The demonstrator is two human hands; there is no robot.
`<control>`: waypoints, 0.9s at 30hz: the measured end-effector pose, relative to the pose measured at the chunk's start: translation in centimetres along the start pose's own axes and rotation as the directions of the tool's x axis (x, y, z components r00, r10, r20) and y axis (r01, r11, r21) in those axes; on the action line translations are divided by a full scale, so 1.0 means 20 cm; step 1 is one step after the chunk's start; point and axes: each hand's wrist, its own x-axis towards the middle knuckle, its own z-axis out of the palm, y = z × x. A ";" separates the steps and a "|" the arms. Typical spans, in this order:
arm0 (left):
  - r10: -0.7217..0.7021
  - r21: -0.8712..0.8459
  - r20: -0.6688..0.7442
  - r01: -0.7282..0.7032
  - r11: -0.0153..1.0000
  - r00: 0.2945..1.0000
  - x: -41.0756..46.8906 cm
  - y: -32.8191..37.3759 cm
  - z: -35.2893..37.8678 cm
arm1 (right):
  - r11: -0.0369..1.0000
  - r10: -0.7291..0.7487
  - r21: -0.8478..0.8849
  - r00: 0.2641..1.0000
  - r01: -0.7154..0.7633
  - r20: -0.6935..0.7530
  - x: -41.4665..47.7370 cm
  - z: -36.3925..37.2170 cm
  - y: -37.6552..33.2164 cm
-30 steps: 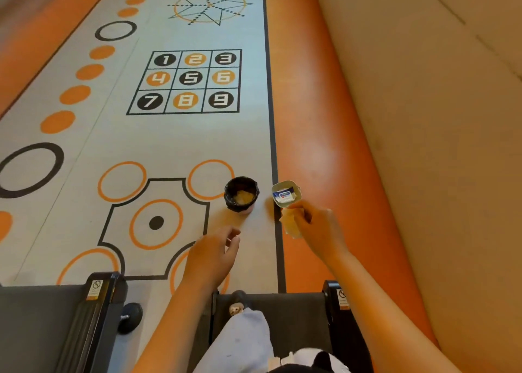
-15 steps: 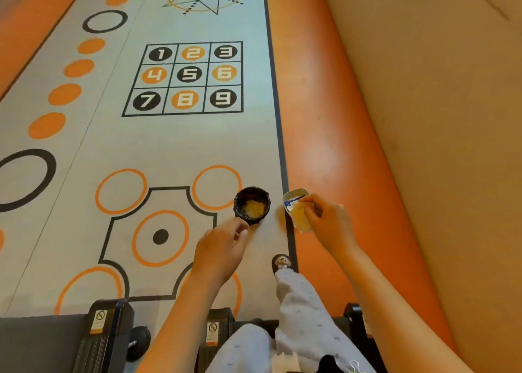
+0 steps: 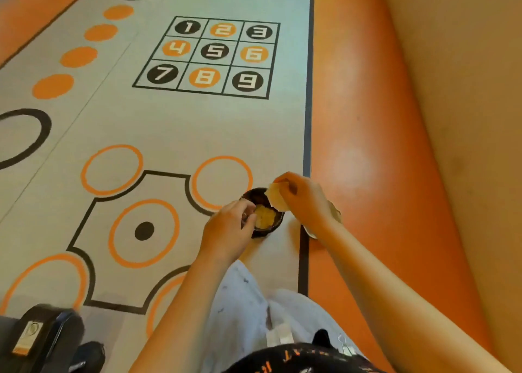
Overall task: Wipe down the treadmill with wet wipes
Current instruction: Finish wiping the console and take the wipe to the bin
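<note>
the right hand (image 3: pixel 305 200) pinches a yellowed, crumpled wipe (image 3: pixel 276 200) between thumb and curled fingers and holds it just above the far right rim of the small black bin (image 3: pixel 251 194), which stands on the patterned floor (image 3: pixel 169 132) in front of the person's knees. so the relation that matters is short and vertical: the bin's open mouth lies directly below and slightly to the left of the wipe, and the right hand is the one placed to let it fall. the left hand (image 3: pixel 226 231) comes in from the near left, fingers curled onto the bin's rim, apparently steadying it. inside the bin a wad of used wipes (image 3: pixel 265 217) already sits, so this looks like the discard step between passes rather than wiping itself. both forearms reach forward and down, the right wrist bent so the palm faces the bin. under that wrist a pale edge shows, probably the wipe packet (image 3: pixel 336 213), though most of it is hidden. the treadmill (image 3: pixel 42 336) shows only as a black end cap with a sticker at the lower left, well apart from both hands.
</note>
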 end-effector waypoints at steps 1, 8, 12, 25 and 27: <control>0.003 -0.022 0.015 -0.003 1.000 1.000 0.02 0.01 -0.02 | 1.000 0.020 0.008 1.000 -0.020 0.004 0.01 -0.01 0.00; 0.006 0.019 -0.037 -0.005 1.000 0.999 0.27 0.04 -0.16 | 0.996 0.073 -0.044 0.997 -0.072 0.019 0.21 -0.08 -0.01; -0.013 0.060 0.000 0.013 0.998 1.000 0.36 -0.08 -0.16 | 0.986 0.148 -0.073 0.988 -0.150 -0.043 0.30 -0.04 0.03; 0.117 0.161 0.242 -0.159 0.974 0.963 0.82 -0.52 -0.37 | 0.952 0.276 -0.053 0.920 -0.302 -0.279 0.49 0.31 0.00; 0.152 0.173 0.283 -0.206 0.963 0.947 0.88 -0.55 -0.38 | 0.950 0.282 -0.045 0.908 -0.310 -0.309 0.49 0.34 0.00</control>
